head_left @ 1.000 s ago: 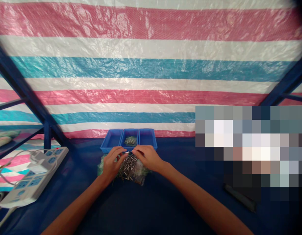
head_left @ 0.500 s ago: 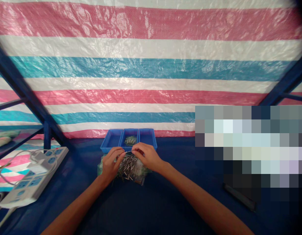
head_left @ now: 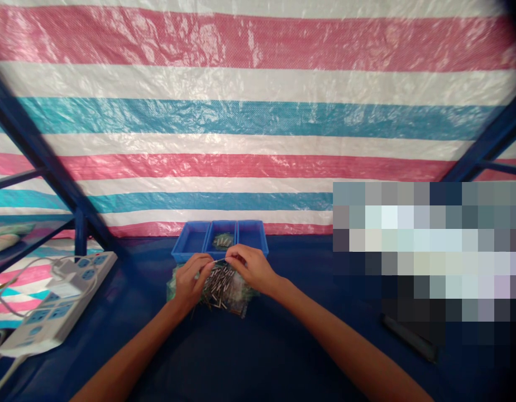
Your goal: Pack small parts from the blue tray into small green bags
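Between my two hands a thin silvery metal pin (head_left: 219, 261) is pinched, one end at each set of fingertips. My left hand (head_left: 192, 277) is closed with thumb and forefinger on the pin's left end. My right hand (head_left: 250, 268) pinches the other end, its fingers curled. Just beneath them lies a heap of small metal pins (head_left: 218, 287) on clear plastic bags (head_left: 240, 296). Behind my hands stands a blue three-part tray (head_left: 191, 240). Its middle compartment holds a small greenish bag (head_left: 223, 240) with pale pieces on it.
A white power strip (head_left: 52, 312) with plugs and cables lies at the left. On the right, a dark flat object (head_left: 410, 338) rests on the blue tabletop (head_left: 308, 268), near a pixelated area. Blue frame bars and a striped plastic sheet (head_left: 258, 117) stand behind.
Almost nothing differs. The pin between my fingertips tilts slightly more, and my hands hold nearly the same place.
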Action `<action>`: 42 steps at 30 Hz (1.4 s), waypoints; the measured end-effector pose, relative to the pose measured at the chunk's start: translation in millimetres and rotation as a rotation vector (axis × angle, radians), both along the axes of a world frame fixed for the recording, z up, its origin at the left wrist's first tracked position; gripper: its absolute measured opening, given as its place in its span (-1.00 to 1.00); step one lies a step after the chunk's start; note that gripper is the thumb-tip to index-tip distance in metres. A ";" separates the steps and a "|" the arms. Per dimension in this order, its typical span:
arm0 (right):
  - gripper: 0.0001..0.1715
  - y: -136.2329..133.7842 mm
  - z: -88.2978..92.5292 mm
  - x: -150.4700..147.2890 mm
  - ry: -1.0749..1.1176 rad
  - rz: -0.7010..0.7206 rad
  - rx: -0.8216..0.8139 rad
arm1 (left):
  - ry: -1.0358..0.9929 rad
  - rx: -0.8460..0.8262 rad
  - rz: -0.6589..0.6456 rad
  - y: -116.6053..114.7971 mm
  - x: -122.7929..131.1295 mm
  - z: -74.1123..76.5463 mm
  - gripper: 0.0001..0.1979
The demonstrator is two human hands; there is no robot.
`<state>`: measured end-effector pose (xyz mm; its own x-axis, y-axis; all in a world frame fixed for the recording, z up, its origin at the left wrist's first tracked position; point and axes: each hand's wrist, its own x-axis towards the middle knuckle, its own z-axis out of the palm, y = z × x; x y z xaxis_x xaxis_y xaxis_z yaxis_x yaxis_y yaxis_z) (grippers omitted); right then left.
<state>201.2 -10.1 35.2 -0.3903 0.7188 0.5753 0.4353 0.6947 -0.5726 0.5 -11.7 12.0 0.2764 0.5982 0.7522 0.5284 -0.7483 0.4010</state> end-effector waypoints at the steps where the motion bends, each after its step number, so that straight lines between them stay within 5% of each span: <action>1: -0.82 0.1 0.2 0.3 -0.004 -0.010 -0.003 | -0.004 -0.008 0.012 -0.1 0.0 -0.3 -0.86; 22: -0.86 1.1 -4.2 -1.4 0.002 0.014 -0.009 | -0.040 0.031 0.061 2.1 0.8 -0.2 -0.89; 42: -0.82 -0.3 -3.2 -2.9 -0.039 -0.015 -0.049 | -0.134 0.109 -0.024 -2.1 0.7 -2.3 -0.80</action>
<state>198.3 -10.4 32.0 -0.4003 0.7517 0.5241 0.4683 0.6594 -0.5881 1.2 -13.8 9.7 0.1821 0.5058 0.8432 0.4573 -0.8027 0.3828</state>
